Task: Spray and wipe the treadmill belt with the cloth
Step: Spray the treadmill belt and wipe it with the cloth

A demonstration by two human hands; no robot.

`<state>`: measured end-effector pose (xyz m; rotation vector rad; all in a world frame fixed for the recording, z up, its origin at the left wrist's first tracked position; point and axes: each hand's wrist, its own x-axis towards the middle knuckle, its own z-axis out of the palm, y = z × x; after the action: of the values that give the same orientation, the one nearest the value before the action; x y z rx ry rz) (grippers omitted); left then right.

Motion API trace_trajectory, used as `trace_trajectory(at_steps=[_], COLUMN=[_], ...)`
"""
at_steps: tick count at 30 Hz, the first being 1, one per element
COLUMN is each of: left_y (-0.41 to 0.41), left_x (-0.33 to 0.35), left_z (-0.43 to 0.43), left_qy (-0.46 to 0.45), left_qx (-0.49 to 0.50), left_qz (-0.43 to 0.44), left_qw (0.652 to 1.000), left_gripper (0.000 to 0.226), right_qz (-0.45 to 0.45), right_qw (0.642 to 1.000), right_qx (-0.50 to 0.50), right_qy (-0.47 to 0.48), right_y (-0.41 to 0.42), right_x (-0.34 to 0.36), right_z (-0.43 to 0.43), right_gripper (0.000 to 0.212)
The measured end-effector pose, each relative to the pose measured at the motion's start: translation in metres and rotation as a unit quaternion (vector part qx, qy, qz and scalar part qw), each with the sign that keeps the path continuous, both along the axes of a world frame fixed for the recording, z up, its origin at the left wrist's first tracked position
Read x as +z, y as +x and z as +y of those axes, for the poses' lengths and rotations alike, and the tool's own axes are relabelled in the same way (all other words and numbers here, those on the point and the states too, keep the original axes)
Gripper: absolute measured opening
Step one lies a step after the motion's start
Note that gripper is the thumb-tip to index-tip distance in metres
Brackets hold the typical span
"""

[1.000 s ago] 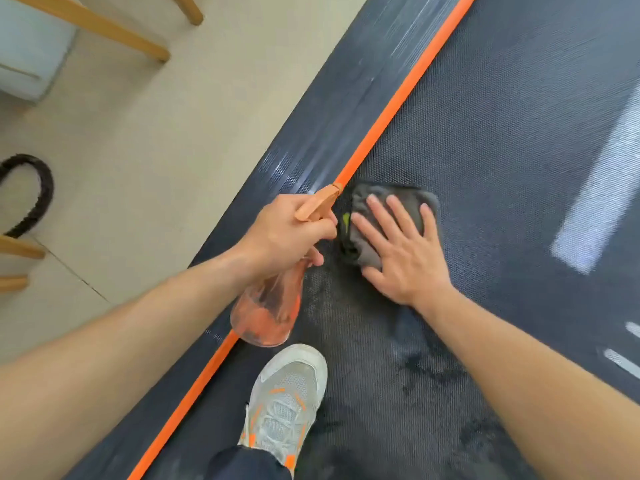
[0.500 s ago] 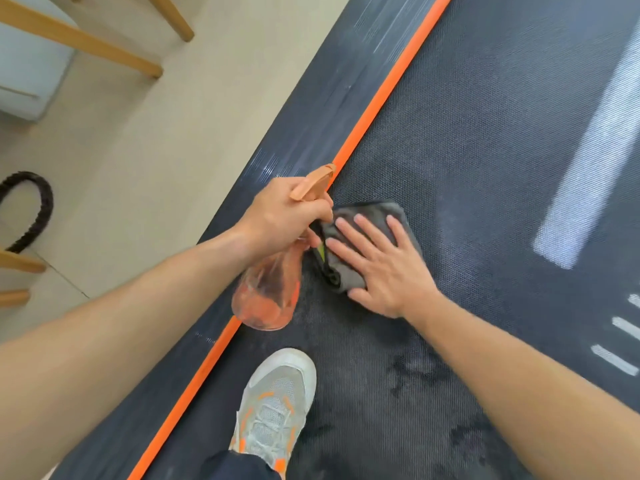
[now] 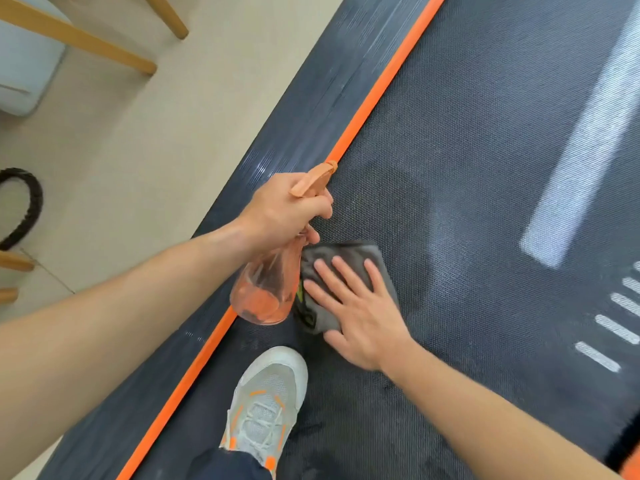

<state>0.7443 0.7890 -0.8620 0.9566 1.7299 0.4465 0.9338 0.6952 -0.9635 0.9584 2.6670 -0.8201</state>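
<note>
The dark textured treadmill belt (image 3: 467,150) fills the right of the view, with an orange stripe (image 3: 377,88) along its left edge. My left hand (image 3: 284,209) grips an orange see-through spray bottle (image 3: 266,289) by its neck, nozzle pointing up the belt. My right hand (image 3: 356,306) lies flat, fingers spread, pressing a folded grey cloth (image 3: 346,252) onto the belt just right of the bottle. Damp dark patches show on the belt near my wrist.
My grey and orange shoe (image 3: 268,400) stands on the belt below the hands. The black side rail (image 3: 277,150) borders the stripe. Beige floor (image 3: 156,150) lies left, with wooden chair legs (image 3: 83,39) and a black curved cable (image 3: 24,206). White markings (image 3: 588,140) cross the belt.
My right hand has slid the cloth back down the belt towards me and my shoe. My left hand keeps the bottle in about the same place beside it.
</note>
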Motion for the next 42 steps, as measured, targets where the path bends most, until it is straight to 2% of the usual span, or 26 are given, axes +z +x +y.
trace_trajectory(at_steps=[2,3,5,7,9,10,11,13,15,16,18,19,23,26,28,30,32,34,38,40,42], left_y=[0.000,0.000,0.000,-0.003,-0.007,-0.008,-0.010,-0.011,-0.013,-0.013,-0.012,-0.013,-0.011,-0.012,-0.013,-0.013,-0.012,-0.011,-0.011,-0.010,-0.007], left_x=[0.003,0.005,0.013,0.019,0.023,0.024,0.022,0.016,0.010,0.008,0.005,0.002,-0.006,-0.007,-0.007,-0.007,-0.009,-0.010,-0.011,-0.011,-0.008], left_z=[0.004,0.006,0.011,0.019,0.026,0.028,0.028,0.026,0.022,0.019,0.016,0.014,0.008,0.013,0.019,0.022,0.023,0.020,0.015,0.016,0.021], left_qy=[0.006,0.010,0.024,0.040,0.056,0.061,0.063,0.056,0.042,0.038,0.029,0.024,0.007,0.015,0.019,0.019,0.021,0.020,0.011,0.006,0.008], left_qx=[0.006,0.009,0.026,0.045,0.052,0.051,0.050,0.046,0.044,0.043,0.035,0.032,0.016,0.027,0.040,0.043,0.046,0.046,0.035,0.034,0.034], left_qz=[-0.011,-0.015,-0.038,-0.053,-0.050,-0.046,-0.043,-0.037,-0.034,-0.035,-0.036,-0.036,-0.026,-0.025,-0.019,-0.013,-0.018,-0.016,-0.014,-0.011,-0.009], left_qw=[1.000,1.000,0.999,0.997,0.996,0.996,0.996,0.997,0.998,0.998,0.998,0.999,1.000,0.999,0.999,0.999,0.999,0.999,0.999,0.999,0.999], left_gripper=[0.026,0.031,0.032,0.031,0.026,0.022,0.020,0.024,0.032,0.029,0.026,0.027,0.048,0.048,0.041,0.035,0.041,0.042,0.042,0.043,0.038], right_qz=[0.045,0.070,0.106,0.137,0.189,0.192,0.166,0.080,0.037,0.032,-0.012,-0.037,-0.039,-0.001,0.014,0.033,0.018,-0.003,-0.053,-0.039,-0.010], right_qw=[0.986,0.963,0.891,0.838,0.783,0.780,0.793,0.810,0.841,0.875,0.939,0.955,0.978,0.988,0.986,0.984,0.983,0.974,0.942,0.928,0.938], right_qx=[-0.078,-0.148,-0.290,-0.402,-0.510,-0.539,-0.557,-0.581,-0.520,-0.452,-0.302,-0.248,-0.136,0.013,0.056,0.044,-0.008,-0.113,-0.293,-0.335,-0.308], right_qy=[-0.138,-0.216,-0.333,-0.343,-0.300,-0.254,-0.183,-0.007,0.149,0.173,0.164,0.156,0.152,0.153,0.156,0.167,0.181,0.197,0.156,0.157,0.159], right_y=[0.001,0.002,0.003,0.012,0.025,0.034,0.042,0.053,0.052,0.047,0.036,0.032,0.016,0.005,0.006,0.008,0.009,0.008,-0.001,-0.017,-0.031], right_x=[0.026,0.041,0.058,0.061,0.053,0.046,0.038,0.028,0.022,0.017,-0.001,-0.010,-0.021,-0.025,-0.033,-0.036,-0.036,-0.037,-0.026,-0.023,-0.022], right_z=[0.009,0.022,0.058,0.097,0.128,0.138,0.145,0.152,0.149,0.144,0.129,0.122,0.093,0.047,0.041,0.057,0.081,0.118,0.181,0.160,0.097], right_gripper=[0.068,0.058,0.034,0.024,0.021,0.020,0.017,0.046,0.056,0.057,0.063,0.065,0.076,0.094,0.100,0.099,0.097,0.095,0.088,0.086,0.085])
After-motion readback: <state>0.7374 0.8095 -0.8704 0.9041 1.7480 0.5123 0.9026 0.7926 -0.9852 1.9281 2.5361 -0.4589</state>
